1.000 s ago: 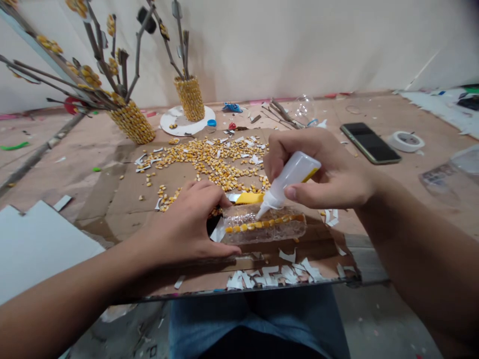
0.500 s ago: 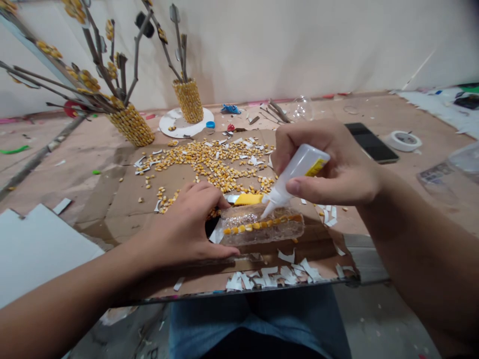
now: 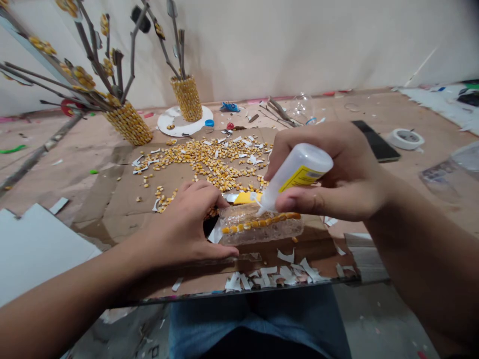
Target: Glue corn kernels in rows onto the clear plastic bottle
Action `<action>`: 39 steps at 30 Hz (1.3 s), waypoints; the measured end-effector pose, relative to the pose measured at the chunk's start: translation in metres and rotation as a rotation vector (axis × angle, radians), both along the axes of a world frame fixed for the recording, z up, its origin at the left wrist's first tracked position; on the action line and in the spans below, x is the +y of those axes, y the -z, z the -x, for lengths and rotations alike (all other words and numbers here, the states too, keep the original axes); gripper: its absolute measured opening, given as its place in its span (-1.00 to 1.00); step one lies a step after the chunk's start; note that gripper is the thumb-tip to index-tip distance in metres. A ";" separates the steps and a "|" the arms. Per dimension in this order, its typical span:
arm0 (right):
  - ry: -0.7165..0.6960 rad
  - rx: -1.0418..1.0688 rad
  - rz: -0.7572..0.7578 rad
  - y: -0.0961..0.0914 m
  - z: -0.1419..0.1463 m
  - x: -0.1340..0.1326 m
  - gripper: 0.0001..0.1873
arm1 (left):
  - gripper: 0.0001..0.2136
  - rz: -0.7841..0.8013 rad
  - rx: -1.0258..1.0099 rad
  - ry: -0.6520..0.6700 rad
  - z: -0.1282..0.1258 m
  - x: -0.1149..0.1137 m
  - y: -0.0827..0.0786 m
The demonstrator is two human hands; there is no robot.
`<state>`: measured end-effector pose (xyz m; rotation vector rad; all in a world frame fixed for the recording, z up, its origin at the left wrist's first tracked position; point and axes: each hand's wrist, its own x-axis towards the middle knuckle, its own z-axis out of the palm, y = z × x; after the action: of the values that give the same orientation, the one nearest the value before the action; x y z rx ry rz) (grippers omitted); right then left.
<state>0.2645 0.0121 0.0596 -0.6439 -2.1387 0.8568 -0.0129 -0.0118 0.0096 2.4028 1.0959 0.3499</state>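
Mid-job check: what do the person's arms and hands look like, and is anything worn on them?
The left forearm and right forearm are bare, with no sleeve, watch or bracelet in view. Neither the left hand nor the right hand wears a glove, and no ring shows on either grip, though some fingers are hidden.

passage over left cardboard (image 3: 117,207), branches (image 3: 132,55), corn-covered vases (image 3: 127,123) blocking behind

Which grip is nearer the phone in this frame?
Right. The right grip, holding the squeeze bottle, is at the phone's near left side, partly covering it in view; the left grip, around the clear plastic container's left end, is farther left.
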 end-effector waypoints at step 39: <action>-0.088 -0.032 0.027 -0.001 0.001 -0.003 -0.78 | -0.49 -0.015 0.002 -0.001 0.003 0.000 0.005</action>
<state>0.2631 0.0088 0.0603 -0.5842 -2.2016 0.9299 -0.0156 -0.0116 0.0048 2.4161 1.0997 0.3571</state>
